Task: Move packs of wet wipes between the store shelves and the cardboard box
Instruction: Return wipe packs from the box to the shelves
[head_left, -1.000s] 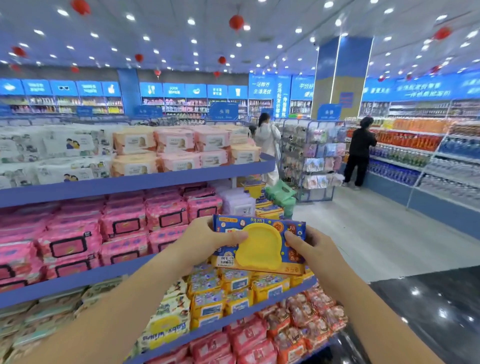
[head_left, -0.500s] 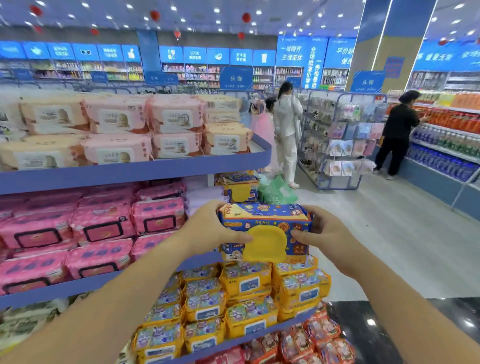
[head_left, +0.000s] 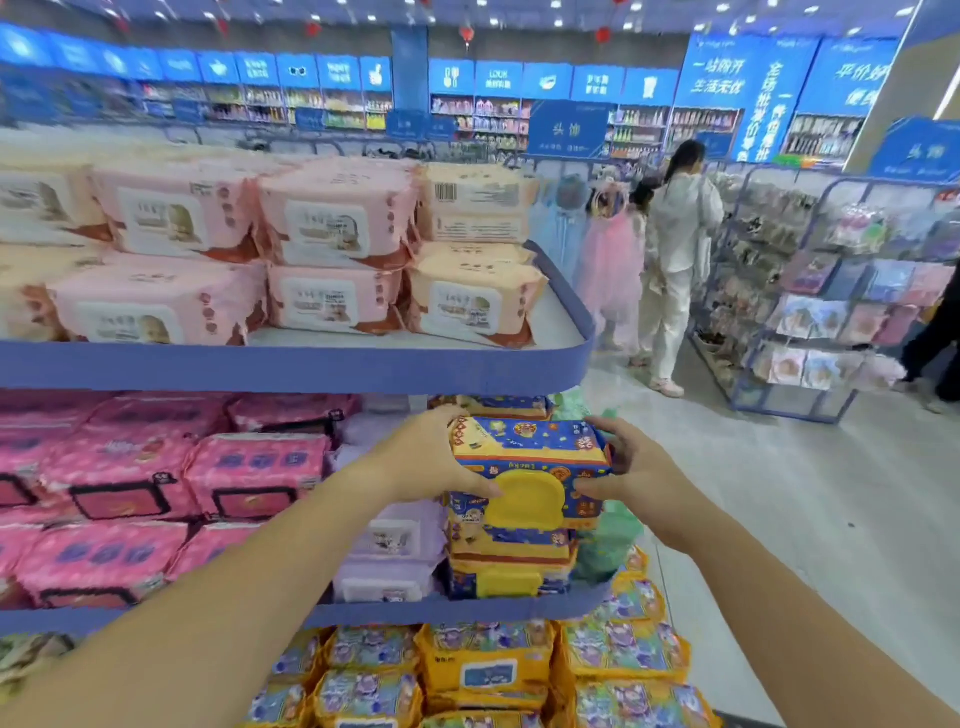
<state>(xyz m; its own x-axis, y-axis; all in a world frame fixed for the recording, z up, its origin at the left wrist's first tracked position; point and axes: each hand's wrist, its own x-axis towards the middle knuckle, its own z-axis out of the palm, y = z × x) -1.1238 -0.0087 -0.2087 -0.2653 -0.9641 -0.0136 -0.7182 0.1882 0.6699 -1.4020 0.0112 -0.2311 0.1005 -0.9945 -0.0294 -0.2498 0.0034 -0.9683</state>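
Observation:
A blue pack of wet wipes (head_left: 540, 457) with a yellow lid is held at the right end of the middle shelf (head_left: 457, 609). My left hand (head_left: 431, 457) grips its left end, thumb on the front. My right hand (head_left: 628, 467) grips its right end. The pack sits on top of a stack of like blue and yellow packs (head_left: 509, 564); another such pack (head_left: 501, 405) lies behind it. No cardboard box is in view.
Pink packs (head_left: 249, 475) and lilac packs (head_left: 389, 561) fill the middle shelf to the left. The top shelf (head_left: 311, 366) holds pink and peach packs. Yellow packs (head_left: 488, 665) lie below. Green packs (head_left: 605, 545) hang at the shelf end. Shoppers (head_left: 675, 260) stand in the aisle by a wire rack (head_left: 810, 291).
Both hands have carried the blue pack forward and up onto the stack at the right end of the middle shelf. My view has moved closer to the shelves.

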